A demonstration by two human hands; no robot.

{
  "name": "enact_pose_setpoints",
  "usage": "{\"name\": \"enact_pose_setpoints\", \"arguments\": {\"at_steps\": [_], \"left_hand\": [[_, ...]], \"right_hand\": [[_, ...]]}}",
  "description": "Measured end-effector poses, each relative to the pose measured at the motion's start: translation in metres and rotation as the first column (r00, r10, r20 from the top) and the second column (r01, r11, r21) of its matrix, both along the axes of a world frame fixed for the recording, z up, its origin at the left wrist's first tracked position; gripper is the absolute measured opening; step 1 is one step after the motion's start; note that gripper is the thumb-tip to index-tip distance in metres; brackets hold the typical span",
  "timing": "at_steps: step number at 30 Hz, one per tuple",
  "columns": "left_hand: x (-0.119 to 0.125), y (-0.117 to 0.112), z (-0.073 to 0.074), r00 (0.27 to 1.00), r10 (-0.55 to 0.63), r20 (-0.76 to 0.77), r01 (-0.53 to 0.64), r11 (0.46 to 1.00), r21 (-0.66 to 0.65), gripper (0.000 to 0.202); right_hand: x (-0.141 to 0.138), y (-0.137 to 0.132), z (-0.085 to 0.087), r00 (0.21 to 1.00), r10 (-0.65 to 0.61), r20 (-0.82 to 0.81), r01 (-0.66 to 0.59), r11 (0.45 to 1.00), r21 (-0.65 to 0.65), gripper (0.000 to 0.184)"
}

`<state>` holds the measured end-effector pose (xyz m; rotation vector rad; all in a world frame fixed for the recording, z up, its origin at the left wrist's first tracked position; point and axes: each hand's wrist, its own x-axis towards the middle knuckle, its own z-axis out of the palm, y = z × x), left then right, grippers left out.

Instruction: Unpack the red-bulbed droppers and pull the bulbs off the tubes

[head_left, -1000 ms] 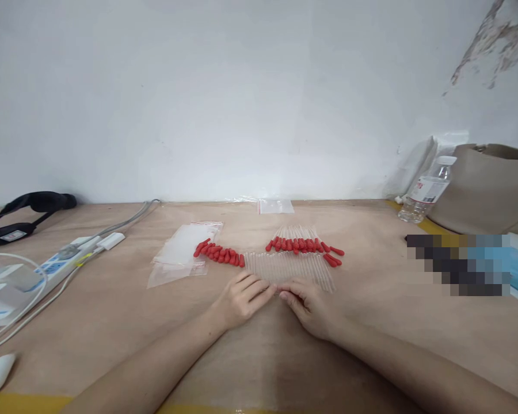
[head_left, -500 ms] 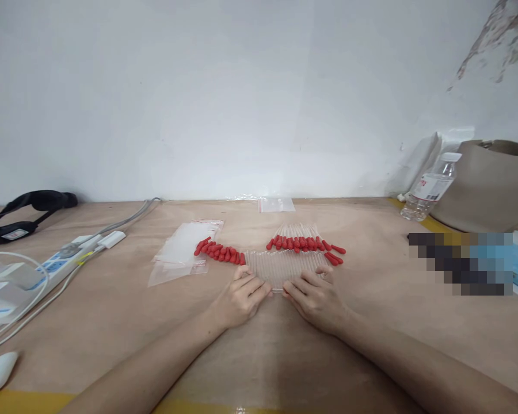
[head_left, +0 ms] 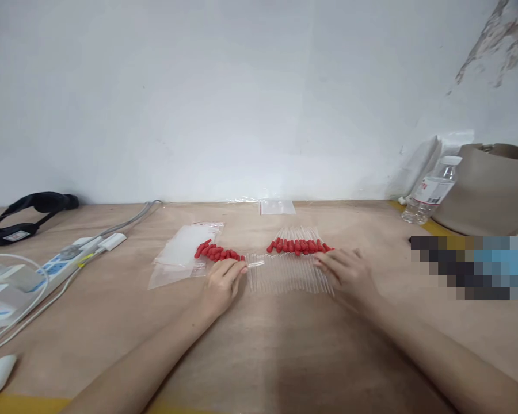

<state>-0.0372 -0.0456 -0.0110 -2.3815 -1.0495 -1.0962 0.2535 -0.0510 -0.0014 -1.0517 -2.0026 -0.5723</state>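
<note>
A row of clear glass tubes [head_left: 289, 276] lies side by side on the table between my hands. My left hand [head_left: 221, 284] is at the row's left end, fingertips pinched beside a heap of red rubber bulbs [head_left: 220, 252]. From those fingertips a clear tube [head_left: 255, 264] points right, lying across the row's top. At the right end, my right hand [head_left: 347, 273] has its fingers over the tubes' upper ends; they are blurred, and whether they grip anything is unclear. Just beyond the row lie droppers [head_left: 300, 246], red bulbs toward me and clear stems away.
Clear zip bags [head_left: 176, 253] lie left of the bulbs, another bag [head_left: 277, 207] by the wall. A power strip [head_left: 56, 267] with cables and a black strap [head_left: 26, 215] are far left. At right stand a water bottle [head_left: 431, 190] and a beige container [head_left: 487, 187].
Both hands have moved apart from the row's near edge to its two ends, and slightly away from me. The loose bulbs at the right are now hidden behind my right hand.
</note>
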Motion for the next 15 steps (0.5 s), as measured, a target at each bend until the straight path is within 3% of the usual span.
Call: {"name": "enact_pose_setpoints", "arguments": {"at_steps": [2, 4, 7, 10, 15], "left_hand": [[-0.001, 0.006, -0.002, 0.999, 0.045, 0.014, -0.045, 0.999, -0.019, 0.020], [0.000, 0.010, -0.005, 0.998, 0.057, -0.012, -0.058, 0.998, -0.017, 0.027], [0.001, 0.014, -0.010, 0.998, 0.057, -0.030, -0.057, 0.998, -0.007, 0.029], [0.002, 0.017, -0.013, 0.998, 0.043, -0.035, -0.043, 0.999, 0.001, 0.024], [0.006, 0.014, -0.011, 0.998, -0.004, -0.062, -0.003, 0.994, -0.111, 0.018]], "right_hand": [[0.015, 0.015, 0.006, 0.988, 0.016, -0.153, -0.036, 0.991, -0.128, 0.022], [0.031, 0.030, 0.008, 0.969, -0.050, -0.241, -0.006, 0.974, -0.226, 0.030], [0.055, 0.048, 0.005, 0.938, -0.206, -0.278, 0.091, 0.923, -0.374, 0.038], [0.073, 0.058, 0.000, 0.913, -0.300, -0.277, 0.110, 0.834, -0.541, 0.037], [0.085, 0.065, -0.006, 0.829, -0.434, -0.351, 0.117, 0.750, -0.651, 0.032]]}}
